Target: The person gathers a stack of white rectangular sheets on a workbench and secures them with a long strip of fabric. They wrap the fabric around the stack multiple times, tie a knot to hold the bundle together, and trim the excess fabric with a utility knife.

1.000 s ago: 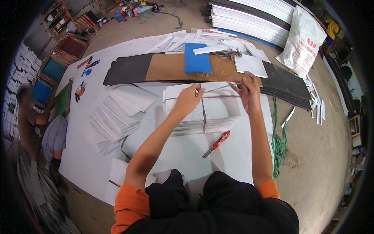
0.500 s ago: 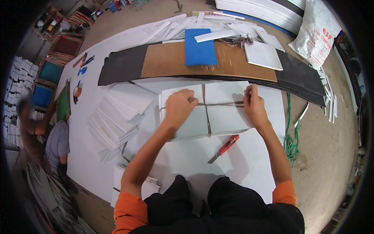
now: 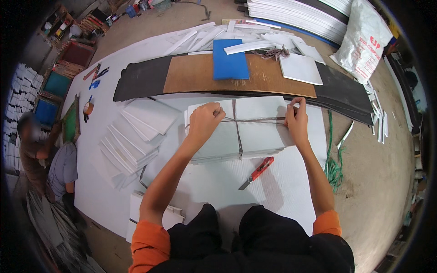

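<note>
Two side-by-side stacks of white square sheets (image 3: 259, 132) lie in front of me on a large white board (image 3: 282, 191). A thin grey cord (image 3: 255, 121) runs across their top and another crosses it down the middle. My left hand (image 3: 205, 120) is closed on the cord at the left stack's far corner. My right hand (image 3: 297, 119) grips the cord's other end at the right edge of the stacks. A red utility knife (image 3: 257, 172) lies just below the stacks, blade toward me.
Fanned white sheets (image 3: 132, 136) lie to the left. Beyond the stacks sit a brown board (image 3: 268, 77) on a black mat (image 3: 136, 82), a blue sheet (image 3: 230, 63) and a white tile (image 3: 300, 68). Green cord (image 3: 332, 159) and a white sack (image 3: 364, 38) lie right. A person (image 3: 45, 159) crouches at far left.
Both hands have spread apart along the cord, left hand leftward and right hand rightward, pulling it taut across the stacks. The view has shifted closer.
</note>
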The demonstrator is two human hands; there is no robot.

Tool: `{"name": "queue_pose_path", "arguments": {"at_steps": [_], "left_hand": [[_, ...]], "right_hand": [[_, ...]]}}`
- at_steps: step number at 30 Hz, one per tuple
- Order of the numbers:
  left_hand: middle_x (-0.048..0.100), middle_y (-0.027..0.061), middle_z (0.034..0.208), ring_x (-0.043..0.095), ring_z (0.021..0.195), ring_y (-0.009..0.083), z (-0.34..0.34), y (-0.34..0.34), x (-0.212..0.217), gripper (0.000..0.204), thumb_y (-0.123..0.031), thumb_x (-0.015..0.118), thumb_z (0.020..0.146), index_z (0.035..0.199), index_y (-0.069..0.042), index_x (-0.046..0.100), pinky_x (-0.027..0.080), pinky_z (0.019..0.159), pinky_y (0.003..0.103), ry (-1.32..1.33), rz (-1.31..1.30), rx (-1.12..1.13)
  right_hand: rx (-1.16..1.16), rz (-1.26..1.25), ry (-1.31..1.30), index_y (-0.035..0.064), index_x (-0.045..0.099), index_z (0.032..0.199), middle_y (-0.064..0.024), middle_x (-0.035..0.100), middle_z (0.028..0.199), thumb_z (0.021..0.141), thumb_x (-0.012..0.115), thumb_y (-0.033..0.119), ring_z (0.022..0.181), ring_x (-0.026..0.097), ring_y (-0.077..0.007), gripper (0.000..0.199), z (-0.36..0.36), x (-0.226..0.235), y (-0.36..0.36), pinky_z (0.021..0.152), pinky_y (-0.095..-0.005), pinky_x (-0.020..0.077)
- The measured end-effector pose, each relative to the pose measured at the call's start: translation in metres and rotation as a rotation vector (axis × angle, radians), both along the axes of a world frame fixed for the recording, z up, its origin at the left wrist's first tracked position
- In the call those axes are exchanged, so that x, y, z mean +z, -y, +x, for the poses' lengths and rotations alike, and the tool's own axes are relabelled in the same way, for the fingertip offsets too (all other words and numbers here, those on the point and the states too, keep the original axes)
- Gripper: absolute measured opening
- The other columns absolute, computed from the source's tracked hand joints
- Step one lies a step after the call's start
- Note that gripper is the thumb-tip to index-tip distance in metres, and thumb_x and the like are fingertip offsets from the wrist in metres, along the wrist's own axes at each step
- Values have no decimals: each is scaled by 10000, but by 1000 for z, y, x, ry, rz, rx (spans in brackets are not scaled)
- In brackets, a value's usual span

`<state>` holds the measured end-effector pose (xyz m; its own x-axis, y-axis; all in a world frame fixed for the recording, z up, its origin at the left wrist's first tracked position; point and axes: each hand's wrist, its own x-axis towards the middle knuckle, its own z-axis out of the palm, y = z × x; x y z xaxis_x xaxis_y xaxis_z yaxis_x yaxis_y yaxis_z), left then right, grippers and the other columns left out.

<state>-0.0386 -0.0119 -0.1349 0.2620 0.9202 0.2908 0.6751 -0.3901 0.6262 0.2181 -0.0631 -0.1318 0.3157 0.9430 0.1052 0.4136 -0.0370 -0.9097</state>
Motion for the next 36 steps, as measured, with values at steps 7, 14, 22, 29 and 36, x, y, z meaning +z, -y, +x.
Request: {"name": "queue_pose_path", "arguments": {"at_steps": [7,14,22,29,36], "left_hand": [[512,86,612,496,573,207,26,54,40,175,-205,584,798,905,-80,523,379,559,329,206,-125,-146],[503,62,943,461,933,231,35,101,-3,276,-183,641,706,948,-115,529,323,820,362,-189,462,-311],[508,95,988,456,952,280,24,99,-10,475,-247,697,633,1026,-74,497,324,840,386,-77,388,-368],[520,142,1137,453,1088,292,-10,87,4,745,-535,567,711,1223,-26,383,301,942,387,-11,208,-602],[544,113,1106,494,986,232,-44,41,20,632,-252,579,777,1304,-57,289,336,874,383,343,-79,-454]], "right_hand": [[-63,127,-829,39,365,1016,-10,385,581,855,445,85,571,492,-157,186,-2,19,56,716,-371,488],[-327,169,-606,13,431,990,-120,516,949,861,445,51,899,574,-227,135,-4,-88,139,807,-361,490],[670,256,900,31,475,1023,-91,497,1052,746,473,38,1052,463,-249,277,-19,-178,142,956,-346,349],[711,75,851,17,463,1115,-95,478,960,754,527,78,927,477,-233,371,12,-168,152,834,-354,406],[25,-60,372,-19,414,1173,-169,393,1052,756,493,4,968,475,-304,425,78,-138,208,841,-343,420]]}}
